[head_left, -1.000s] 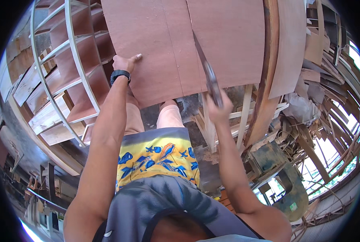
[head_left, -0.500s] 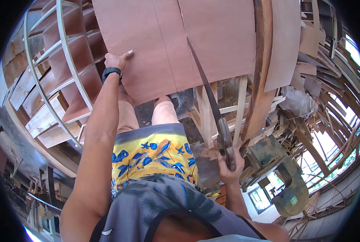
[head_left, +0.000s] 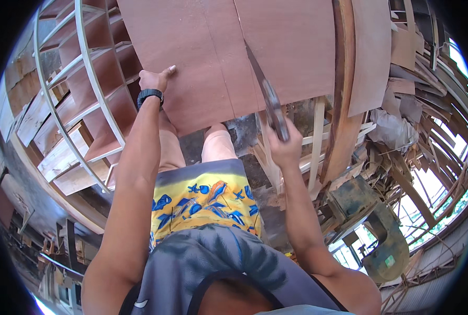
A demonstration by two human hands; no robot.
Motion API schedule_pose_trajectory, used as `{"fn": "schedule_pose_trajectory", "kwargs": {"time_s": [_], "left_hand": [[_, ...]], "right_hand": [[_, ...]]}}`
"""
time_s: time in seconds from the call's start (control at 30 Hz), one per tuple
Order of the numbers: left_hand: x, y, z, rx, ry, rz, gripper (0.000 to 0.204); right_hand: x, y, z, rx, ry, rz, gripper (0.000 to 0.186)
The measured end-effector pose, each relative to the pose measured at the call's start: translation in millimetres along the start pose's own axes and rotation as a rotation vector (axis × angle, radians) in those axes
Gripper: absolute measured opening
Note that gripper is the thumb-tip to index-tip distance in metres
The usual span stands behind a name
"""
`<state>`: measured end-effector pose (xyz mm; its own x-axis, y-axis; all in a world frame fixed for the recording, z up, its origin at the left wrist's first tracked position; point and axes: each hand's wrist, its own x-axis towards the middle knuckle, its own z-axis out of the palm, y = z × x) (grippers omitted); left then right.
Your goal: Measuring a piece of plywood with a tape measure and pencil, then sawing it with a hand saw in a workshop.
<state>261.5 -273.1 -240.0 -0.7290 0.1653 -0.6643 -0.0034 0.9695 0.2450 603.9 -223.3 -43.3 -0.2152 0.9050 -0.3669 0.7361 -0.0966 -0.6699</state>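
Observation:
A reddish-brown plywood sheet (head_left: pixel 187 58) lies in front of me, with a thin line drawn down it and a narrow cut running from its far side. My right hand (head_left: pixel 286 146) is wrapped round the handle of a handsaw (head_left: pixel 270 97). The blade's far end sits in the cut, and the handle is just past the sheet's near edge. At the sheet's left edge, my left hand (head_left: pixel 154 80) grips the plywood, thumb on top and the other fingers hidden below. A dark watch is on that wrist.
A wooden lattice frame (head_left: pixel 87 58) stands to the left. On the right are a thick wooden beam (head_left: pixel 343 68), a paler panel (head_left: pixel 370 58) and heaped scrap wood (head_left: pixel 407 94). A green machine (head_left: pixel 386 257) stands at lower right. Light wooden supports (head_left: pixel 318 131) show beneath the sheet.
My right hand has pushed the saw forward, away from my body, so more of the blade has passed into the sheet. My left hand keeps its place on the edge.

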Motion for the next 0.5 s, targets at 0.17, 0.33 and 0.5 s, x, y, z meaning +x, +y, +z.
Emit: {"fn": "schedule_pose_trajectory", "kwargs": {"time_s": [0.17, 0.33, 0.5], "left_hand": [[18.5, -4.9, 13.1, -0.029, -0.046, 0.034, 0.104], [22.7, -6.9, 8.1, -0.036, -0.062, 0.031, 0.108], [10.1, 0.5, 9.0, -0.01, 0.031, 0.077, 0.102]], "right_hand": [[-108.3, -23.5, -86.6, -0.01, -0.112, 0.215, 0.043], [-117.6, -19.4, -82.1, -0.055, -0.077, 0.208, 0.04], [34.2, 27.5, 19.1, -0.084, -0.01, 0.07, 0.028]]}}
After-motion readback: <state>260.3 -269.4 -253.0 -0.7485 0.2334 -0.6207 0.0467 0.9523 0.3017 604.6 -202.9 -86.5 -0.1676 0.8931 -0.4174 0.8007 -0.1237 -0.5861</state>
